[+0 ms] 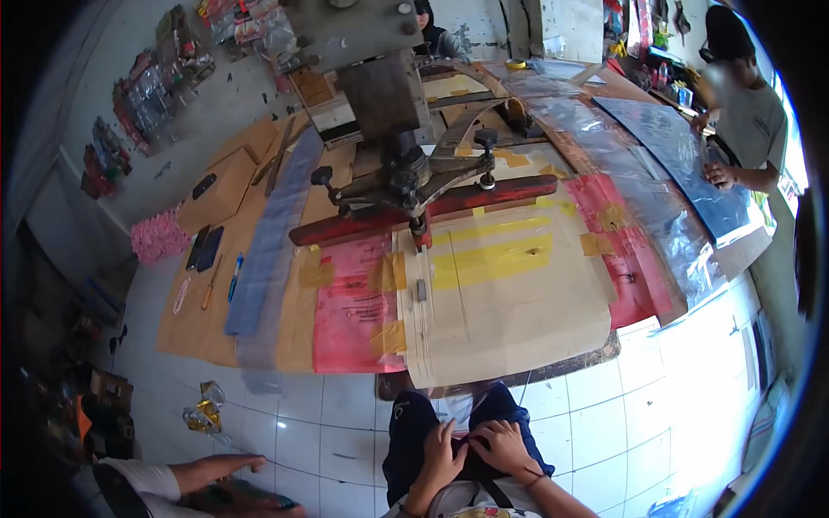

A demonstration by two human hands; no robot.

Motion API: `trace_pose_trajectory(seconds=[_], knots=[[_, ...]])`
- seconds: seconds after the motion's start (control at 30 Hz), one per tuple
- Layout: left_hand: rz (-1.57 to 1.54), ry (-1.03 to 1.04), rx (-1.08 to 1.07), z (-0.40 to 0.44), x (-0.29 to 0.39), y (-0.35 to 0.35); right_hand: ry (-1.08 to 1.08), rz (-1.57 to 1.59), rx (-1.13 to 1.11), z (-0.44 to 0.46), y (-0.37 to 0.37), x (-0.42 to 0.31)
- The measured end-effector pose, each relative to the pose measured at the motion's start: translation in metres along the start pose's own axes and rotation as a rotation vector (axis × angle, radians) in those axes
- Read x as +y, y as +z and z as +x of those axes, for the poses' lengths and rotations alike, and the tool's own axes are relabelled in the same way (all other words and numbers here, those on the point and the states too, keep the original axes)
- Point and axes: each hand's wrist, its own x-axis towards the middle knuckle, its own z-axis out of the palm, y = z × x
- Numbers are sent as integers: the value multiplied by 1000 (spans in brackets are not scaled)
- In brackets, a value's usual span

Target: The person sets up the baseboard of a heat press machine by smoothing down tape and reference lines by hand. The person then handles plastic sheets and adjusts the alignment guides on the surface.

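Note:
Both of my hands are low over my lap, close together in front of the table's edge. My left hand (442,452) and my right hand (502,445) meet at a small dark reddish item (465,442), with fingers bent around it; what it is I cannot make out. Beyond them a large beige sheet (527,302) with yellow tape lies on the table, flanked by pink-red strips (354,302). Above the sheet stands a metal press head (406,177) with a long red bar (492,198) under it.
At the right a person (747,112) handles a dark sheet (665,164). Another person's arm (216,470) shows at the lower left. Phones (205,249), a blue pen (236,276) and blue plastic (268,250) lie on the left side. Foil (205,409) is on the floor.

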Motion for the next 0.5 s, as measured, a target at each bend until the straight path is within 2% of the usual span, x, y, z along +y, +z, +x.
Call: trace_pose_trajectory(seconds=[0.07,0.17,0.2,0.3,0.43,0.5], knots=[[227,7,-233,-12,-14,17,-45,-153,-79,20,18,27],[-147,-91,-287,11,-30,29,-85,-354,-145,57,52,54],[-148,-28,-231,17,-39,36,-112,-347,-151,67,63,63],[61,-165,-426,26,-54,56,-68,-463,-294,86,81,73],[126,-258,-629,37,-63,70,-46,-481,-364,80,78,68],[103,-243,-622,39,-67,71,2,-347,-310,79,80,73]])
